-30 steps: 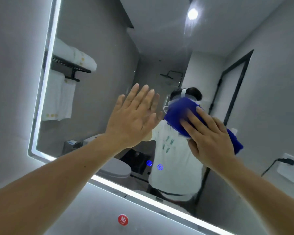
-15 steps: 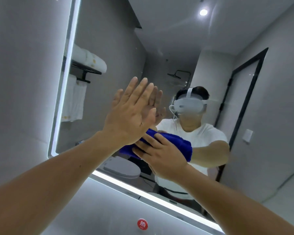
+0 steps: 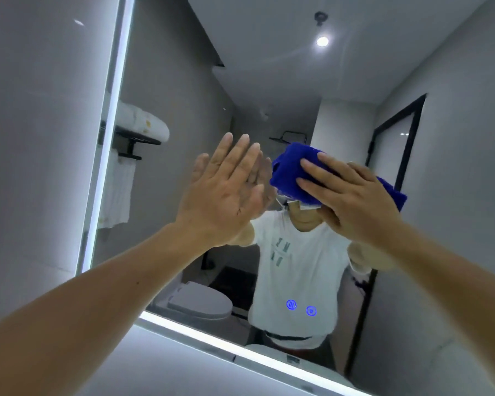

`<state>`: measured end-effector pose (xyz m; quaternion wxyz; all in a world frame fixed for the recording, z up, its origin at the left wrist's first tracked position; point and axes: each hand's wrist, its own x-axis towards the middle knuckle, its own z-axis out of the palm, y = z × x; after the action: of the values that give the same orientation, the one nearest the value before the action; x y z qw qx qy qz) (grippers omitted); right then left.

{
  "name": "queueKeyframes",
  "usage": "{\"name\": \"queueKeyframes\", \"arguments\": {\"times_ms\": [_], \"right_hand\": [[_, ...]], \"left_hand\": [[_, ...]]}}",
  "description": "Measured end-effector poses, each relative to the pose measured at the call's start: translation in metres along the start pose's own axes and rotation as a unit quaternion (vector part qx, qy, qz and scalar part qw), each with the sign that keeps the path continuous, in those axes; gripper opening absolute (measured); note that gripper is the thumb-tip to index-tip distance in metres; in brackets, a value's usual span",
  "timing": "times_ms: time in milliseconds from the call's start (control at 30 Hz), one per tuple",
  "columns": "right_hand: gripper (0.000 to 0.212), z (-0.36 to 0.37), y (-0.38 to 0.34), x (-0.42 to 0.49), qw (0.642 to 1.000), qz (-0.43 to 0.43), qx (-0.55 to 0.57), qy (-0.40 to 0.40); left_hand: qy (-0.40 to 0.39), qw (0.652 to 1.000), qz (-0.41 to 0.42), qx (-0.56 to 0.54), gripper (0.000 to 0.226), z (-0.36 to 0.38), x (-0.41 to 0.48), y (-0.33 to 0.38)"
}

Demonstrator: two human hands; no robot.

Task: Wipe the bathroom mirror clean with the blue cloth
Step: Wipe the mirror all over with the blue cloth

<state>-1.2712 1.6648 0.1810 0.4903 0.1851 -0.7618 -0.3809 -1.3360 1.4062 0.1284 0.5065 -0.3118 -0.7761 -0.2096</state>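
Note:
A large wall mirror [image 3: 177,90] with a lit white edge fills most of the view. My left hand [image 3: 223,192] lies flat on the glass, fingers spread and pointing up, holding nothing. To its right, my right hand [image 3: 352,198] presses a folded blue cloth [image 3: 292,172] against the mirror at about head height of my reflection. The cloth sticks out left of my fingers and a little past my wrist on the right.
The lit strip [image 3: 240,350] marks the mirror's lower edge, the left strip [image 3: 109,132] its side. Two blue touch icons [image 3: 300,307] glow low on the glass. Reflected are a towel rack [image 3: 137,132], a toilet [image 3: 203,301] and a dark door frame [image 3: 397,150].
My right hand has swept the cloth from low beside my left wrist up and to the right across the glass. My left hand has stayed flat on the mirror.

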Motion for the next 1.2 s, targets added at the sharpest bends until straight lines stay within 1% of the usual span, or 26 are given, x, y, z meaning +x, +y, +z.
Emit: {"name": "queueKeyframes", "arguments": {"times_ms": [100,133,167,233,300,367,400,433,467,567,667,767,867,900,933,1000,1067,1133,1200], "right_hand": [[0.050,0.005,-0.021,-0.005,0.996,0.077,0.012,0.044],[0.054,0.010,-0.034,-0.010,0.993,0.100,0.018,0.054],[0.059,0.014,-0.048,-0.016,0.993,0.104,0.023,0.052],[0.064,0.021,-0.073,-0.034,0.998,0.050,0.022,0.025],[0.060,0.022,-0.078,-0.048,0.999,-0.037,0.011,-0.017],[0.057,0.015,-0.061,-0.047,0.993,-0.105,-0.006,-0.053],[0.057,0.011,-0.048,-0.043,0.991,-0.121,-0.015,-0.060],[0.057,0.006,-0.032,-0.039,0.991,-0.118,-0.023,-0.054],[0.057,0.002,-0.015,-0.035,0.994,-0.096,-0.029,-0.037],[0.052,-0.010,0.038,-0.018,0.999,0.014,-0.040,0.030],[0.051,-0.017,0.070,0.010,0.988,0.140,-0.027,0.067],[0.051,-0.015,0.069,0.043,0.965,0.243,-0.008,0.096],[0.057,-0.013,0.047,0.062,0.950,0.297,0.025,0.096],[0.057,-0.013,0.035,0.064,0.951,0.293,0.033,0.093],[0.056,-0.013,0.022,0.065,0.957,0.272,0.040,0.088],[0.057,-0.008,-0.011,0.062,0.976,0.197,0.069,0.064],[0.062,-0.002,-0.040,0.054,0.988,0.116,0.102,0.011],[0.065,0.001,-0.048,0.044,0.993,0.047,0.106,-0.026],[0.063,-0.004,-0.035,0.036,0.997,0.001,0.077,-0.020]], "left_hand": [[-0.006,1.000,0.007,0.010,0.069,0.005,0.005,-0.002],[-0.008,1.000,0.010,0.007,0.069,0.007,0.007,-0.002],[-0.006,1.000,0.014,0.002,0.068,0.010,0.009,-0.001],[0.002,1.000,0.023,-0.002,0.065,0.014,0.013,0.002],[0.006,0.999,0.035,0.007,0.064,0.017,0.019,0.008],[0.010,0.999,0.041,0.014,0.063,0.018,0.027,0.014],[0.019,0.999,0.041,0.012,0.062,0.017,0.031,0.016],[0.028,0.999,0.041,0.009,0.062,0.015,0.034,0.019],[0.035,0.999,0.041,0.007,0.063,0.013,0.037,0.021],[0.039,0.998,0.045,0.012,0.067,0.000,0.044,0.024],[0.031,0.998,0.040,0.025,0.070,-0.017,0.050,0.027],[0.031,0.999,0.029,0.031,0.073,-0.029,0.057,0.031],[0.025,0.999,0.006,0.033,0.071,-0.034,0.063,0.033],[0.025,0.999,0.006,0.040,0.069,-0.035,0.065,0.034],[0.024,0.999,0.006,0.045,0.067,-0.036,0.066,0.036],[0.028,0.998,0.005,0.050,0.065,-0.038,0.071,0.042],[0.032,0.998,0.010,0.053,0.065,-0.040,0.075,0.052],[0.033,0.997,0.020,0.065,0.066,-0.040,0.079,0.060],[0.033,0.995,0.026,0.085,0.067,-0.038,0.083,0.063]]}}
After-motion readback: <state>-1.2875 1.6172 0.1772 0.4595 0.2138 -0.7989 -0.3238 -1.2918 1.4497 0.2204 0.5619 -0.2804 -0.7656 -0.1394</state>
